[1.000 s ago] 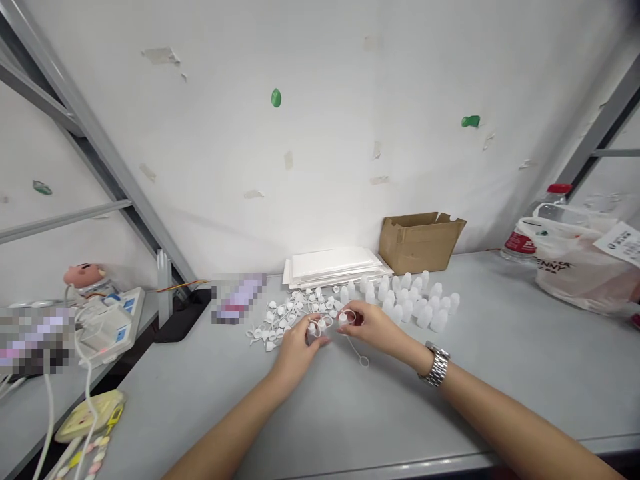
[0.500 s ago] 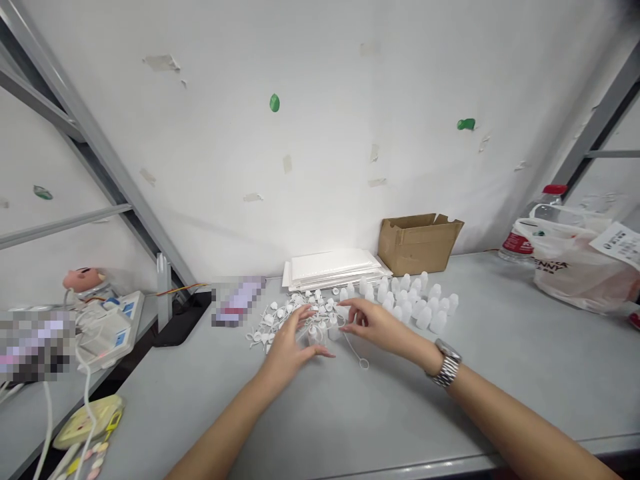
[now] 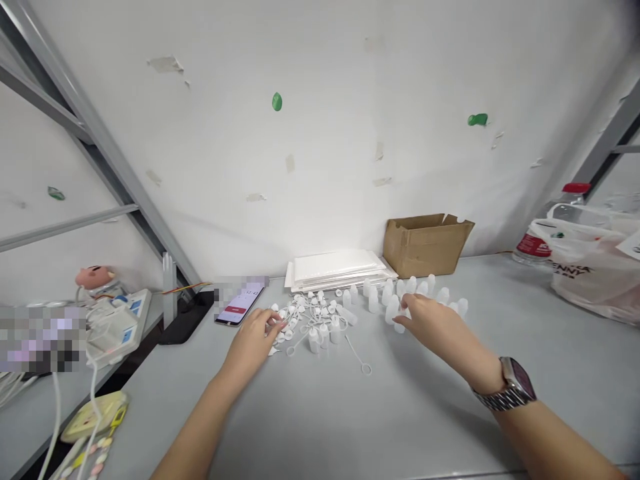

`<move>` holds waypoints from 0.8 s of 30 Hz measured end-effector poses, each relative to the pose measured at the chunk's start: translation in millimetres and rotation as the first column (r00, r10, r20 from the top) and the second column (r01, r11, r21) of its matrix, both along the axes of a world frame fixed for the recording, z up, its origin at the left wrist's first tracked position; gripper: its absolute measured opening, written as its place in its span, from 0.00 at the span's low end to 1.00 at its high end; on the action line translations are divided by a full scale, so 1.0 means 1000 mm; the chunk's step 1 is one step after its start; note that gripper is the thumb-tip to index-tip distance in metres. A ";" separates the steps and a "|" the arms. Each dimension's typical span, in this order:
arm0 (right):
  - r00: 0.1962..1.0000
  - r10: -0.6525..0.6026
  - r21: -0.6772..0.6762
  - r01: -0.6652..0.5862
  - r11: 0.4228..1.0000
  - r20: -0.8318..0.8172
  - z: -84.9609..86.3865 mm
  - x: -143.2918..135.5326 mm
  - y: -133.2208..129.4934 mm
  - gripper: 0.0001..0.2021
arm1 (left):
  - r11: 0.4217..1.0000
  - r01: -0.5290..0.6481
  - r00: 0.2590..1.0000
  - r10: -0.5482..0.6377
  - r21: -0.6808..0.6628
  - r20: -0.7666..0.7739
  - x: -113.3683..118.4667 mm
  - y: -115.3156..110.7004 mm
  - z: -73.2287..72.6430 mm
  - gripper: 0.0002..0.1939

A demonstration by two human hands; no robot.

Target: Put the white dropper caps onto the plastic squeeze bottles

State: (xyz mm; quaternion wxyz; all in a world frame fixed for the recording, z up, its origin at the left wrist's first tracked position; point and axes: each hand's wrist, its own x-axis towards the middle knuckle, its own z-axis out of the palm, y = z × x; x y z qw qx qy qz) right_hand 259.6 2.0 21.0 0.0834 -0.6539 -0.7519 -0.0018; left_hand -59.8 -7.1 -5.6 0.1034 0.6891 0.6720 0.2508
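Observation:
My left hand (image 3: 257,335) is at the left edge of a loose pile of small white caps with looped straps (image 3: 300,308), its fingers curled and pinched on a cap. My right hand (image 3: 431,325) reaches into a group of small translucent white bottles (image 3: 373,301). Its thumb and index finger close around a bottle (image 3: 392,311) at the group's near left side. Between the hands, several capped bottles (image 3: 324,337) stand upright. One bottle (image 3: 349,315) lies tilted behind them. A looped strap (image 3: 359,355) trails on the table beside them.
White padded envelopes (image 3: 340,268) are stacked against the wall, beside an open cardboard box (image 3: 427,245). A phone (image 3: 241,301) lies at the back left. Left are a power strip (image 3: 125,330) and cables. A plastic bag (image 3: 590,263) and red-capped bottle (image 3: 535,243) stand right.
Both hands have left the capped bottles in the middle. My left hand has moved left to the caps; my right hand has moved right to the translucent bottles. The view has shifted slightly.

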 end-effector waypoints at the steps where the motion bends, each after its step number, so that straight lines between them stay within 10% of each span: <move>1: 1.000 0.013 -0.004 -0.013 1.000 0.021 -0.003 -0.001 0.000 0.03 | 1.000 -0.023 1.000 0.023 0.011 -0.010 0.000 0.000 0.001 0.13; 16: 0.945 0.198 -0.137 -0.239 0.961 -0.262 -0.018 -0.019 -0.001 0.08 | 0.973 0.220 0.975 -0.222 0.071 0.009 0.033 0.006 -0.016 0.07; 24: 0.634 0.268 0.080 -0.309 0.948 -0.725 0.016 -0.024 0.006 0.16 | 0.990 0.104 0.938 -0.128 0.091 0.323 0.028 0.020 -0.010 0.03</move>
